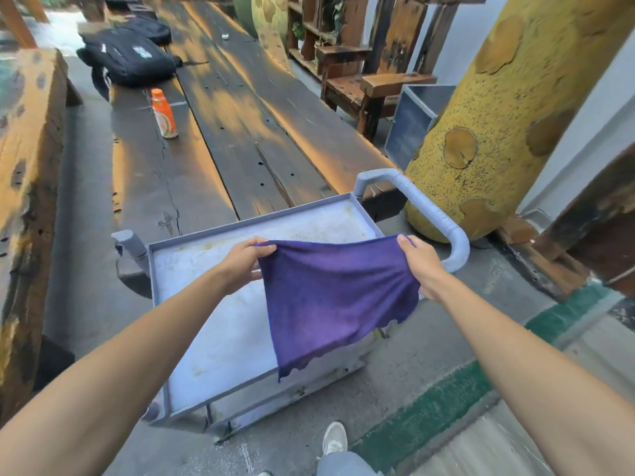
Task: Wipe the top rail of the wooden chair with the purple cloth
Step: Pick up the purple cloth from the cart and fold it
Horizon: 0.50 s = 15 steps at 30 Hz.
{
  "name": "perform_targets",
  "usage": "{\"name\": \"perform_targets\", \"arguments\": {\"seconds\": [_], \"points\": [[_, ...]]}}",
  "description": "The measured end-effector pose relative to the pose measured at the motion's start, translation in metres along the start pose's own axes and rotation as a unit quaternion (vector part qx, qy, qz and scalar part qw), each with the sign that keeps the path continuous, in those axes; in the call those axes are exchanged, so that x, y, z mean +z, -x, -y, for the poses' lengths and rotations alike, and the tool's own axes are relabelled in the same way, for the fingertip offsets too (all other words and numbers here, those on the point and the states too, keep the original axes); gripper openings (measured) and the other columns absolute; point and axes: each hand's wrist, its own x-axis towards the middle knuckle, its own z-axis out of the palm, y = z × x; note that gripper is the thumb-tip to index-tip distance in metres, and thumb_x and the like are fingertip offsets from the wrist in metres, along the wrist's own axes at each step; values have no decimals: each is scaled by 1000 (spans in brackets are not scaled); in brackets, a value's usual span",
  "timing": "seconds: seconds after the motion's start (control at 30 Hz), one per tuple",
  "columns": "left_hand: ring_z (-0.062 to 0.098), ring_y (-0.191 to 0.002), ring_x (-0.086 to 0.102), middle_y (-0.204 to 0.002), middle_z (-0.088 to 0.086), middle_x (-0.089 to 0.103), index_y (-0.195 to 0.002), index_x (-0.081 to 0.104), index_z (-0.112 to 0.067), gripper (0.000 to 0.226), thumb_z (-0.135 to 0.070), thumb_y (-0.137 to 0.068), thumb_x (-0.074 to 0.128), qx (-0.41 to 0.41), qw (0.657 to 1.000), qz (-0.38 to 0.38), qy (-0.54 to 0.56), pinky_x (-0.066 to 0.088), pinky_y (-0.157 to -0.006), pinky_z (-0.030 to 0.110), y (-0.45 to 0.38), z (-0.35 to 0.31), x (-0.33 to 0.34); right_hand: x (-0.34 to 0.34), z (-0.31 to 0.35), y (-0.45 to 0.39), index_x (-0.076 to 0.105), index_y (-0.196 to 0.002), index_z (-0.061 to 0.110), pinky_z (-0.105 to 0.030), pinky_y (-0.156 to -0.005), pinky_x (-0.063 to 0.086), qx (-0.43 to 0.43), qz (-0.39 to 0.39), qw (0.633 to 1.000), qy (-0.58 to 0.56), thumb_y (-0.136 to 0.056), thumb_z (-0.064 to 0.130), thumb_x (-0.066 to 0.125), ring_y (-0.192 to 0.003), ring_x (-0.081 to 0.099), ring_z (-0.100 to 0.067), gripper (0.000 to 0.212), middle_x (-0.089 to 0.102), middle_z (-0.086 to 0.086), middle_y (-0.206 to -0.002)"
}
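The purple cloth (pixel 330 297) hangs spread out flat between both hands above a grey cart. My left hand (pixel 244 262) pinches its upper left corner, and my right hand (pixel 417 266) pinches its upper right corner. Its lower edge is frayed and dangles free over the cart tray. A wooden chair (pixel 357 84) with dark, worn rails stands far back on the right, beyond the long table and well out of reach of both hands.
The grey cart tray (pixel 213 324) with a curved handle (pixel 433 214) stands right in front of me. Behind it runs a long dark wooden table (pixel 240 125) holding an orange bottle (pixel 164 113) and a black backpack (pixel 127 56). A thick yellow pillar (pixel 505 115) rises at right.
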Motion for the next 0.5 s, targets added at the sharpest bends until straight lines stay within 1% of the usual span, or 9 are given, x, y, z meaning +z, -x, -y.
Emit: {"name": "perform_targets", "arguments": {"seconds": [0.03,0.1,0.13,0.2,0.27,0.3,0.33,0.4,0.5], "points": [[20,-93,64,-98,3,66,-97,61,-19,2,-18,-98,62,11,1000,3,7,52,-94,40,0,-4,4,-2,5,8,70,-90,16,-30,-72,49,9,-13,999,-32,-104,37,54,-74,62,-11,30,71,6,-83],[16,-85,66,-94,1,71,-102,66,-19,8,-24,-98,62,26,1000,-1,9,54,-81,33,0,-12,13,-5,14,22,68,-87,18,-27,-67,49,30,-35,994,-96,-104,37,53,-68,62,-10,29,69,4,-82],[13,-77,67,-88,-2,73,-100,69,-18,13,-28,-99,61,32,999,-7,-2,54,-72,28,0,-18,19,-7,18,30,67,-88,19,-28,-67,50,39,-42,990,-129,-105,37,52,-67,62,-11,29,69,2,-84],[10,-60,62,-71,-5,70,-86,68,-17,26,-34,-101,56,47,998,-21,-29,48,-57,23,2,-31,32,-13,27,46,65,-94,19,-33,-76,53,49,-54,980,-183,-106,37,50,-75,65,-16,26,69,-2,-90],[15,-59,51,-65,-3,60,-76,59,-17,37,-38,-104,48,70,995,-38,-61,39,-57,27,0,-41,46,-17,36,59,67,-105,16,-38,-86,54,55,-67,974,-211,-106,36,52,-85,66,-20,25,70,-5,-96],[16,-60,44,-65,-3,53,-72,53,-18,40,-39,-104,44,90,991,-41,-89,34,-58,30,0,-45,55,-20,41,68,67,-111,15,-37,-84,55,56,-83,970,-223,-105,35,53,-84,66,-20,25,69,-4,-96],[16,-62,39,-65,-3,45,-70,45,-19,41,-40,-105,41,108,986,-44,-116,31,-59,32,3,-49,63,-21,46,74,66,-114,14,-33,-77,55,59,-97,966,-232,-105,34,55,-81,65,-19,25,68,-3,-92],[16,-64,33,-68,-4,36,-69,35,-21,41,-41,-104,38,151,974,-26,-166,27,-61,34,11,-56,83,-22,55,90,66,-112,15,-29,-63,52,68,-130,957,-249,-103,34,57,-74,65,-17,23,67,-3,-88],[16,-70,39,-73,-5,40,-72,36,-20,41,-42,-106,32,209,951,5,-228,33,-67,35,25,-62,112,-15,68,107,65,-103,14,-28,-59,50,79,-157,948,-265,-103,32,55,-73,64,-19,21,66,-5,-87]]}}
